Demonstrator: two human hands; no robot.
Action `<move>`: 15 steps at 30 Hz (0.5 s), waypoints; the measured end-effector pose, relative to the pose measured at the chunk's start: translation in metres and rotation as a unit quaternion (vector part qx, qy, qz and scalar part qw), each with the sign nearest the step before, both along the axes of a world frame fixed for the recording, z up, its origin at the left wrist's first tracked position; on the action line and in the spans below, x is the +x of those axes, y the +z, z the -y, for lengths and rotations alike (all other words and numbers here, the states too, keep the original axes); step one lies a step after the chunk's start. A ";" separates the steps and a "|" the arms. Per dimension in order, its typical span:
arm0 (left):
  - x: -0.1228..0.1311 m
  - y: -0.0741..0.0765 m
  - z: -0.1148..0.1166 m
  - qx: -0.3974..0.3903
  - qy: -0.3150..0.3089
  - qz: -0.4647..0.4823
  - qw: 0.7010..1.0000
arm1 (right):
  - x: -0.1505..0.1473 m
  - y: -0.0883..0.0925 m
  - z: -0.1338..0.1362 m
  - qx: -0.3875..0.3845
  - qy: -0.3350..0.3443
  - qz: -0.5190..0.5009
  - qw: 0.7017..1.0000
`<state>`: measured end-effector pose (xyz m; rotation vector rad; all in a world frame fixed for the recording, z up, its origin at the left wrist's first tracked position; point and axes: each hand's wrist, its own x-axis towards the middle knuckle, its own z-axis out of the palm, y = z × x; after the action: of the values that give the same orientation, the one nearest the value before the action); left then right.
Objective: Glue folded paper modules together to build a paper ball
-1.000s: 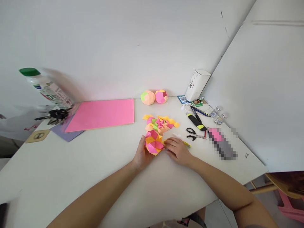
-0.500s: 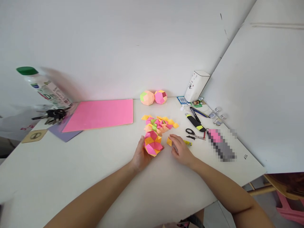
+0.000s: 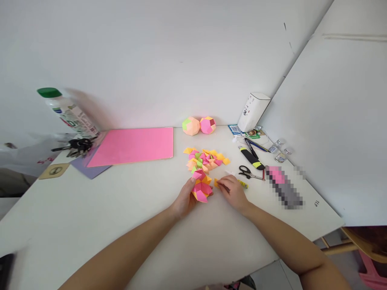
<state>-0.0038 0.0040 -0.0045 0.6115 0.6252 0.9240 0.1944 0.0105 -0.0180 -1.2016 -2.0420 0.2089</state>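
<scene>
My left hand (image 3: 185, 199) is closed around a pink and orange folded-paper ball (image 3: 202, 188), its pointed flaps facing up. Just right of the ball, my right hand (image 3: 233, 192) pinches a small orange folded-paper piece (image 3: 216, 183) between thumb and fingertips. Beyond both hands lies a loose pile of folded-paper pieces (image 3: 205, 158) in yellow, pink, green and peach. Two paper balls, one peach and green (image 3: 191, 126) and one pink and yellow (image 3: 207, 125), sit against the wall. A yellow tube (image 3: 243, 184) is partly covered by my right hand.
At right lie scissors (image 3: 249, 172), a black and yellow utility knife (image 3: 251, 158), pens (image 3: 256, 145) and small glass bottles (image 3: 283, 154). A white box (image 3: 253, 112) stands by the corner. Leftward are a pink board (image 3: 136, 146), keys (image 3: 80, 146) and a green-capped bottle (image 3: 72, 114).
My right fingers have closed on the orange paper piece. The ball in my left hand has tilted a little, and the whole view has shifted slightly.
</scene>
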 end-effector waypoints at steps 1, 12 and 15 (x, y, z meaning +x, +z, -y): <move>0.000 0.000 0.000 -0.001 0.000 -0.004 1.000 | 0.000 0.000 0.000 0.002 -0.001 -0.016 1.000; 0.001 0.001 0.000 0.016 0.003 0.010 1.000 | -0.005 0.017 0.012 -0.070 0.064 -0.158 0.983; 0.000 0.002 0.001 0.030 -0.007 0.002 1.000 | -0.004 0.018 0.013 -0.140 0.062 -0.201 0.968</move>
<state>-0.0033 0.0034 -0.0020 0.6664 0.5903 0.9326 0.1904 -0.0028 0.0003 -1.0878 -1.7659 0.7616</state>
